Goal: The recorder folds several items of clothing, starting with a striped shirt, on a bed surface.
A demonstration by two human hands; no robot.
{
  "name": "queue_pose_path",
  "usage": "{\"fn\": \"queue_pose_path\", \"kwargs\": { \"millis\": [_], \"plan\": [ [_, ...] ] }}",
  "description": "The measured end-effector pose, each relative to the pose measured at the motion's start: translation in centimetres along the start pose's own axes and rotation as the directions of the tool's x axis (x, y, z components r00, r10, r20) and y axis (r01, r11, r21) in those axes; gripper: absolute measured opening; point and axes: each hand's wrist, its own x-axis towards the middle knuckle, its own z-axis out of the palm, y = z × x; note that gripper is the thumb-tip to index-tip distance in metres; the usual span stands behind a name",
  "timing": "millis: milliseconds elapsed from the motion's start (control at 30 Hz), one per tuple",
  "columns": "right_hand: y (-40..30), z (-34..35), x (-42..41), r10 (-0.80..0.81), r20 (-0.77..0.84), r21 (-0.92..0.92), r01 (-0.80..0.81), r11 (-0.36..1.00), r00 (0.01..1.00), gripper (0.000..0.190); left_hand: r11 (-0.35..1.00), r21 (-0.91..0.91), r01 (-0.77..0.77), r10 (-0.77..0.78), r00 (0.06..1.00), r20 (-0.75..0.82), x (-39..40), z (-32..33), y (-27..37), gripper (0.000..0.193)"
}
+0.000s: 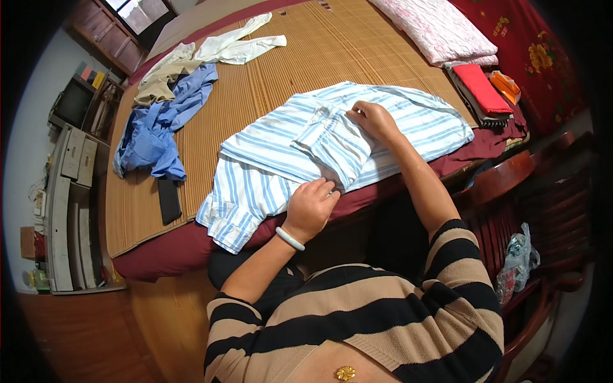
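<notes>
A blue-and-white striped shirt [268, 134] lies spread across the near edge of the bed, before my body. One sleeve is folded back over its middle, so a buttoned cuff [316, 127] rests on top. At the near edge, my left hand [312, 206] grips the folded cloth by the sleeve's lower bend. My right hand [376, 119] pinches the sleeve fabric beside the cuff, farther up on the right. The other cuff [230, 227] hangs slightly over the bed's edge at the lower left. Parts of the shirt under the folded sleeve are hidden.
A bamboo mat [316, 57] covers the bed. Left of the shirt are crumpled blue clothing [153, 139], khaki clothing [165, 81], white clothing [239, 45] and a black phone [169, 201]. Folded garments [481, 91] and a pink-patterned quilt [440, 28] lie right. A wooden chair [503, 177] stands close by.
</notes>
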Motion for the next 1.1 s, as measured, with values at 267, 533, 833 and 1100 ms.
{"fn": "queue_pose_path", "kwargs": {
  "millis": [267, 533, 833, 1100],
  "plan": [
    [2.1, 0.7, 0.4, 0.179, 0.005, 0.091, -0.178, 0.98, 0.984, 0.037, 0.998, -0.024, 0.062, -0.064, 0.993, -0.101, 1.0, -0.2, 1.0, 0.025],
    [2.5, 1.1, 0.7, 0.054, -0.107, -0.07, -0.062, 0.996, 0.993, 0.031, 0.998, 0.005, 0.07, -0.07, 0.99, 0.126, 2.0, 0.5, 1.3, 0.038],
    [0.2, 1.3, 0.4, -0.264, -0.269, -0.207, 0.213, 0.955, 0.926, 0.019, 0.999, 0.035, 0.037, -0.041, 0.991, 0.125, 1.2, 0.9, 1.9, 0.039],
    [-4.6, 6.2, -2.9, -0.253, 0.186, -0.403, 0.309, 0.861, 0.949, 0.069, 0.997, 0.07, 0.045, -0.051, 0.995, 0.084, 0.4, 1.3, 2.2, 0.041]
  ]
}}
